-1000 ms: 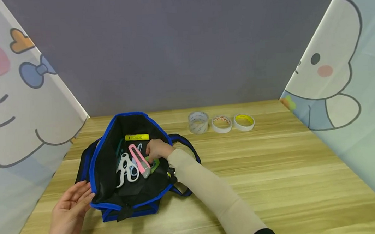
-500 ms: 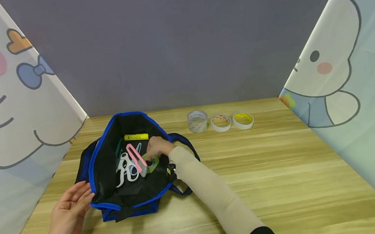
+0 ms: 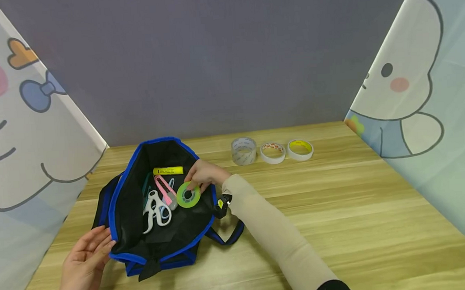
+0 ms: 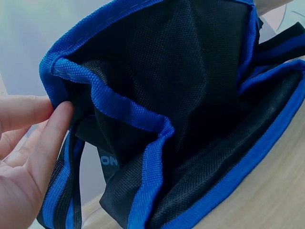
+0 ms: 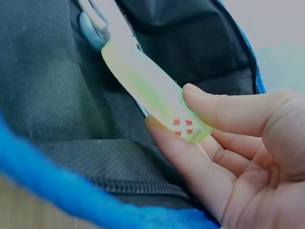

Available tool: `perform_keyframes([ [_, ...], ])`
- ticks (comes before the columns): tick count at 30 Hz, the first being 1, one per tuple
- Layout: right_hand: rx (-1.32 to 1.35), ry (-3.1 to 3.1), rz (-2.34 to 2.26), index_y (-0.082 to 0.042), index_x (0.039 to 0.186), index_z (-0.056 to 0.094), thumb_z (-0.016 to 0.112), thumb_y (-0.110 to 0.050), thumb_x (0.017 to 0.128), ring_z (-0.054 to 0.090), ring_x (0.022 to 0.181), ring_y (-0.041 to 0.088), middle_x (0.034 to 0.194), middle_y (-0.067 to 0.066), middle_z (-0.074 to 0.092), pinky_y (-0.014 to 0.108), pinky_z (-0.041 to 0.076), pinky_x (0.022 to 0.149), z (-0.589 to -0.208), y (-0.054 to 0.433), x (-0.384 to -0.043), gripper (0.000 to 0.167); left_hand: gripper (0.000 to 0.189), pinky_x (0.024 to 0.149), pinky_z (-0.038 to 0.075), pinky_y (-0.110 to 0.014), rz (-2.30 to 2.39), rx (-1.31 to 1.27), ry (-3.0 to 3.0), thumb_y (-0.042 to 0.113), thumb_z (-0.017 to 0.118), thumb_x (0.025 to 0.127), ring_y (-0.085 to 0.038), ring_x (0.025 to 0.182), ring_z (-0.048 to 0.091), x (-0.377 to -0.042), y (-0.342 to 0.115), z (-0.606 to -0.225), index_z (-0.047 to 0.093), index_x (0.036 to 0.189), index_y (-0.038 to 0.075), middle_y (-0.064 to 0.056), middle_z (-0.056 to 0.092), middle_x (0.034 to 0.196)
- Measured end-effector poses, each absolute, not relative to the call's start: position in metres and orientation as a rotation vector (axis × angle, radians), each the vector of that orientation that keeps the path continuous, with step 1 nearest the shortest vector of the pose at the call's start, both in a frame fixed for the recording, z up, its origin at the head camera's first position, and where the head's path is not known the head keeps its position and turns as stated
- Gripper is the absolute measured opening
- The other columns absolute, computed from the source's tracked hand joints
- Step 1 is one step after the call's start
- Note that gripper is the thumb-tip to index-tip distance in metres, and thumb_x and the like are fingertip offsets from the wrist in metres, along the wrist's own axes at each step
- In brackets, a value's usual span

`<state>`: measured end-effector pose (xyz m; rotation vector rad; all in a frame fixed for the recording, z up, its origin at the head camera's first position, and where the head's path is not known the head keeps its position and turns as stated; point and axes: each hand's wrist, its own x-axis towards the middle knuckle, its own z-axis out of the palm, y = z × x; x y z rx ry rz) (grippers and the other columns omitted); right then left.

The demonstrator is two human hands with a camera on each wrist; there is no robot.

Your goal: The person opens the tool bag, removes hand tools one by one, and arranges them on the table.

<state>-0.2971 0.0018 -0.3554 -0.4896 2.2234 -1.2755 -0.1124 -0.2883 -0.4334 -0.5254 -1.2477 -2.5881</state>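
A black bag with blue trim [image 3: 118,199] lies with its mouth wide, facing me in the head view. My left hand [image 3: 88,262] pinches its left rim between thumb and fingers, as the left wrist view also shows. At the bag's right side my right hand [image 3: 205,174] reaches in and pinches a green roll of tape [image 3: 188,202]; in the right wrist view the tape [image 5: 143,86] is edge-on between thumb and finger. Beside it inside the bag are a pink utility knife [image 3: 164,188], white-handled scissors [image 3: 155,210] and a yellow marker-like stick [image 3: 168,170].
Behind the bag to the right, a clear wide tape roll [image 3: 244,152] and two narrow white tape rolls [image 3: 273,153] stand in a row on the wooden table [image 3: 338,209]. A grey panel [image 3: 228,62] closes off the back, with cartoon-printed sheets at both sides.
My right hand has drawn back to the right and up, bringing the green tape roll into fuller view. The pink knife has shifted left. My left hand stays on the rim.
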Motion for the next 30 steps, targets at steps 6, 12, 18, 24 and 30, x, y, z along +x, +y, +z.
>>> perform_keyframes([
  [6,-0.471,2.215,-1.365,0.003,0.113,0.072,0.073,0.004,0.087,0.07,0.076,0.023,0.09,0.01,0.073,0.033,0.062,0.062,-0.351,0.009,-0.296,0.027,0.045,0.084,0.058,-0.029,-2.602,-0.528,-1.237,-0.028,0.036,0.094,-0.023,0.105,0.069,-0.111,-0.288,-0.434,0.058,0.129,-0.009,-0.018,0.069,0.118],
  [12,-0.447,2.194,-1.468,0.003,0.113,0.072,0.073,0.005,0.087,0.07,0.077,0.022,0.094,0.011,0.073,0.034,0.062,0.064,-0.347,0.02,-0.295,0.027,0.042,0.086,0.057,-0.03,-2.608,-0.586,-1.194,-0.027,0.034,0.095,-0.025,0.106,0.069,-0.113,-0.288,-0.434,0.059,0.125,-0.011,-0.02,0.068,0.118],
  [18,-0.414,2.199,-1.534,0.003,0.119,0.069,0.072,0.001,0.089,0.07,0.075,0.02,0.1,0.012,0.071,0.044,0.062,0.075,-0.343,0.041,-0.298,0.031,0.043,0.087,0.057,-0.032,-2.643,-0.618,-1.141,-0.029,0.033,0.094,-0.027,0.107,0.068,-0.114,-0.29,-0.436,0.058,0.125,-0.012,-0.022,0.068,0.119],
  [24,-0.334,2.249,-1.622,0.005,0.123,0.066,0.073,0.001,0.089,0.07,0.074,0.018,0.098,0.015,0.069,0.037,0.063,0.069,-0.342,0.07,-0.301,0.035,0.041,0.087,0.056,-0.031,-2.629,-0.61,-1.157,-0.027,0.033,0.095,-0.026,0.106,0.069,-0.113,-0.288,-0.435,0.059,0.124,-0.012,-0.021,0.068,0.118],
  [30,-0.258,2.262,-1.742,0.007,0.123,0.065,0.072,0.004,0.088,0.068,0.068,0.016,0.088,0.012,0.065,0.039,0.063,0.068,-0.342,0.102,-0.305,0.036,0.04,0.087,0.056,-0.03,-2.625,-0.604,-1.157,-0.026,0.035,0.095,-0.026,0.106,0.069,-0.113,-0.286,-0.433,0.059,0.124,-0.012,-0.02,0.068,0.117],
])
